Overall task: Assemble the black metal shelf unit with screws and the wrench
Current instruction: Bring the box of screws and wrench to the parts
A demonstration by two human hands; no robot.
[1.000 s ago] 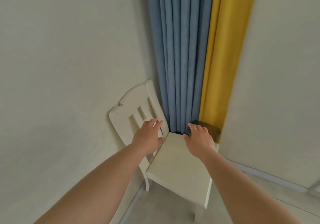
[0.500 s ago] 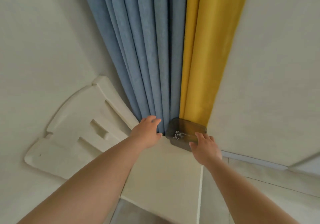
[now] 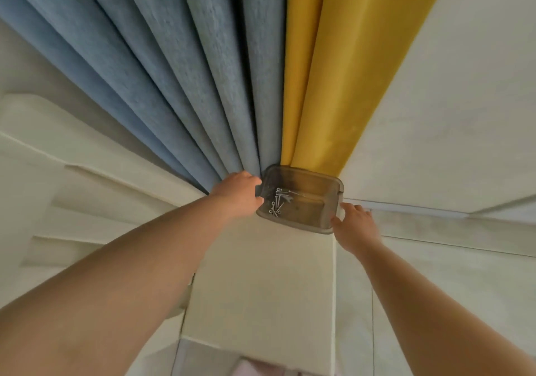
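Note:
A clear smoky plastic box point(image 3: 307, 178) sits at the far corner of the cream chair seat point(image 3: 261, 282), against the curtains. Several silver screws point(image 3: 277, 203) and a small metal tool lie inside it. My left hand point(image 3: 236, 194) grips the box's left rim, thumb and fingers curled round the edge. My right hand point(image 3: 352, 224) holds its right side, fingers at the rim. The black shelf unit is out of view.
Blue curtain point(image 3: 174, 71) and yellow curtain point(image 3: 327, 79) hang straight behind the box. The chair's cream backrest point(image 3: 72, 178) stands at the left by a pale wall. Pale floor tiles point(image 3: 449, 259) and a skirting line run on the right.
The view has closed in and tipped down over the chair seat. Both hands reached forward from the seat to the box; each now holds one side of it.

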